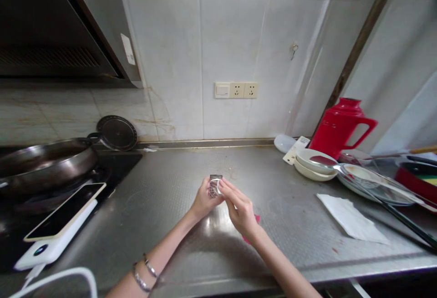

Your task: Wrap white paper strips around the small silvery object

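- Over the steel counter, both forearms are reaching in; holding the wrists low would probably steady the work.
- A red thing is lying partly hidden behind the right forearm.
- The right hand is laying nearly straight fingers against the small clear glass; whether they are gripping, I cannot tell.
- The left hand is curling round it, grasping; light, even pressure seems best.
- The glass is sitting between both hands.
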Motion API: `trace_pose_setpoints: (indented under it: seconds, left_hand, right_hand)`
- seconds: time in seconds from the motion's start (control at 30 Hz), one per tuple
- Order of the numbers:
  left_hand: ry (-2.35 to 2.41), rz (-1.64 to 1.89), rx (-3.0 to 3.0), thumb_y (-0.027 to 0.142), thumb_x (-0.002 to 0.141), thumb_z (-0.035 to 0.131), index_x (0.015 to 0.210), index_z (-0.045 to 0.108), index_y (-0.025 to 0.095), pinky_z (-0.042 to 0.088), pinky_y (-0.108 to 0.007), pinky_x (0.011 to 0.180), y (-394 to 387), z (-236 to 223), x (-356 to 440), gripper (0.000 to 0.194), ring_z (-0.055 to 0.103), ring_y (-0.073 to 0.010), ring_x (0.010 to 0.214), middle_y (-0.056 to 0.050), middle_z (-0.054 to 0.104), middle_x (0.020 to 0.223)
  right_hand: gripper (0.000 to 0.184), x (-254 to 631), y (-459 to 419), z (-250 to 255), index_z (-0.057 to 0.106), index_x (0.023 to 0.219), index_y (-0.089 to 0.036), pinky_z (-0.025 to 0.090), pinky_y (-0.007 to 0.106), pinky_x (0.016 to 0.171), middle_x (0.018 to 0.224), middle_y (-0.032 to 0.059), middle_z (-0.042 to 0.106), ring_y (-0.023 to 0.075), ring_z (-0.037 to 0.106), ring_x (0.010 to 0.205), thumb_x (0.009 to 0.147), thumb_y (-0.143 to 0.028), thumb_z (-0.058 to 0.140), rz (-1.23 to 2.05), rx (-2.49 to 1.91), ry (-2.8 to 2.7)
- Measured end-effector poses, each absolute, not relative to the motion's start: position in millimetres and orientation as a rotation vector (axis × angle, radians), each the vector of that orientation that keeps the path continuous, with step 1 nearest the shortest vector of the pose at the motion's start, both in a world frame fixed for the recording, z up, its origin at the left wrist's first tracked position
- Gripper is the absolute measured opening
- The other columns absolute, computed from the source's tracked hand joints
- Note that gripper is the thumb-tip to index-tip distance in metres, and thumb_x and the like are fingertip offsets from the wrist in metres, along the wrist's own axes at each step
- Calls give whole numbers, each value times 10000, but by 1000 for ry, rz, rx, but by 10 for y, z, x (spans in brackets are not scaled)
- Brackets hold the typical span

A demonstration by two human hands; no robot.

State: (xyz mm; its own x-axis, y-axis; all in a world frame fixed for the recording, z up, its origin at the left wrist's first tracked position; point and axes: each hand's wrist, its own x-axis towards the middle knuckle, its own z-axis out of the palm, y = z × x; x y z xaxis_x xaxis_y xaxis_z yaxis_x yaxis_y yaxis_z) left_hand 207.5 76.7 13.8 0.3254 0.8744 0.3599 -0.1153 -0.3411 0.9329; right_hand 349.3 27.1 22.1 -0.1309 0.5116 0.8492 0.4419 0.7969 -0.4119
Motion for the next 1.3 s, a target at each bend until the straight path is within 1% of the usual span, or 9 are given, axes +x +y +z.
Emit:
trace_pose_setpoints:
  seconds: [0.2, 0.33, 0.47, 0.67, 0.87, 0.97, 1.03, 1.17, 1.3]
  left_hand:
    - [756, 1169, 1581, 404, 650, 782, 1067, 480, 153, 471, -258, 633, 787, 65, 2084, 573, 602, -140, 702, -37, 632, 882]
    - [822, 1190, 1601, 357, 635, 779, 1079, 495, 150, 480, -270, 642, 817, 17, 2084, 566, 611, -152, 711, -49, 648, 903]
    - [877, 1177, 1650, 285, 615, 779, 1095, 514, 151, 497, -302, 729, 812, -13, 2100, 565, 634, -193, 824, -77, 667, 979]
    - [830, 1129, 1626, 288, 600, 790, 1118, 495, 138, 501, -300, 778, 766, 2, 2132, 615, 639, -201, 882, -77, 664, 999]
    - [914, 1121, 1635, 218, 578, 782, 1084, 542, 152, 499, -323, 819, 777, -9, 2137, 564, 630, -225, 938, -81, 667, 1040]
    - [850, 1110, 1636, 239, 600, 785, 1093, 547, 156, 499, -331, 829, 759, -19, 2155, 553, 628, -239, 973, -93, 665, 1069]
    - [774, 1124, 1613, 265, 619, 786, 1109, 536, 150, 494, -321, 836, 738, -15, 2167, 562, 620, -237, 996, -101, 655, 1093]
    - [756, 1107, 1511, 327, 619, 800, 1114, 508, 134, 493, -264, 687, 704, 5, 2173, 606, 627, -173, 800, -69, 653, 958]
    - [831, 1074, 1486, 354, 630, 778, 1094, 497, 136, 451, -227, 510, 711, 7, 2170, 585, 575, -125, 617, -38, 631, 871]
  right_hand:
    - [276, 3459, 460, 366, 700, 1099, -237, 567, 389, 910, 1118, 84, 706, 241, 663, 1060, 916, -186, 500, 212, -895, -1612]
    - [348, 3406, 377, 292, 657, 1181, -236, 506, 423, 1003, 1219, 83, 656, 232, 592, 1175, 922, -139, 445, 121, -828, -1702]
    - [413, 3436, 318, 213, 618, 1238, -249, 446, 451, 1067, 1262, 57, 630, 223, 540, 1236, 909, -94, 422, 79, -775, -1805]
    - [262, 3454, 497, 322, 725, 1040, -221, 579, 391, 878, 1059, 77, 728, 248, 684, 1017, 913, -217, 495, 316, -987, -1571]
    - [377, 3447, 370, 204, 645, 1201, -268, 440, 456, 1063, 1217, 53, 660, 225, 578, 1195, 915, -125, 444, 186, -790, -1737]
    - [435, 3509, 330, 141, 595, 1264, -292, 412, 481, 1085, 1268, 40, 627, 223, 545, 1232, 908, -94, 440, 155, -736, -1797]
    - [395, 3545, 366, 159, 630, 1219, -292, 414, 497, 1080, 1230, 37, 652, 232, 581, 1191, 914, -117, 451, 195, -756, -1764]
    - [280, 3537, 482, 258, 715, 1072, -268, 450, 532, 1033, 1072, 39, 725, 265, 657, 1070, 919, -204, 490, 316, -912, -1607]
    - [322, 3494, 452, 254, 675, 1140, -266, 407, 526, 1075, 1142, 48, 700, 242, 641, 1104, 919, -159, 466, 216, -857, -1669]
